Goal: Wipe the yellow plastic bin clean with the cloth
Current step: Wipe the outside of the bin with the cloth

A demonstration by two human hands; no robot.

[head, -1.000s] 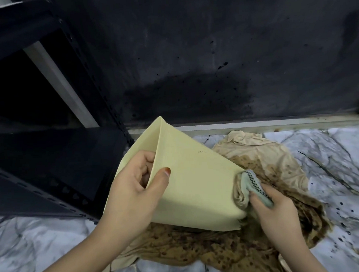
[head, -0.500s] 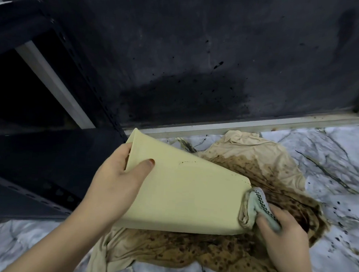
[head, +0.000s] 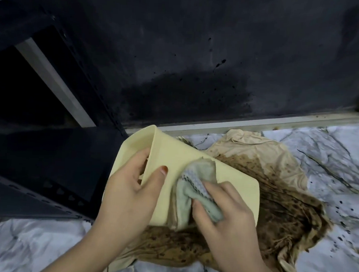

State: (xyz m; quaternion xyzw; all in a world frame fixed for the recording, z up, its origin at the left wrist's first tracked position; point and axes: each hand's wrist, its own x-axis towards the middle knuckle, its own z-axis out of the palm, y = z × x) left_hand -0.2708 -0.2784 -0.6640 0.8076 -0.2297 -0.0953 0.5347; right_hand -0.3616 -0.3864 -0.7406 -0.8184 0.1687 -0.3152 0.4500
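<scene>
The pale yellow plastic bin (head: 240, 186) lies tilted on its side above the floor, its open end toward the left. My left hand (head: 131, 189) grips its rim, fingers inside and thumb on the outer wall. My right hand (head: 224, 210) presses a crumpled grey-green cloth (head: 194, 185) with a dark patterned band against the middle of the bin's outer wall. The cloth hangs down over the bin's lower edge.
A large beige rag (head: 275, 200), soaked with brown stains, lies on the marble-patterned floor (head: 341, 158) under the bin. A dark wall (head: 200, 63) with black splatter rises behind. A black metal shelf (head: 46, 169) stands at the left.
My right hand slid the cloth from the bin's right end leftward onto the middle of its wall. The bin's open end tipped up a little in my left hand.
</scene>
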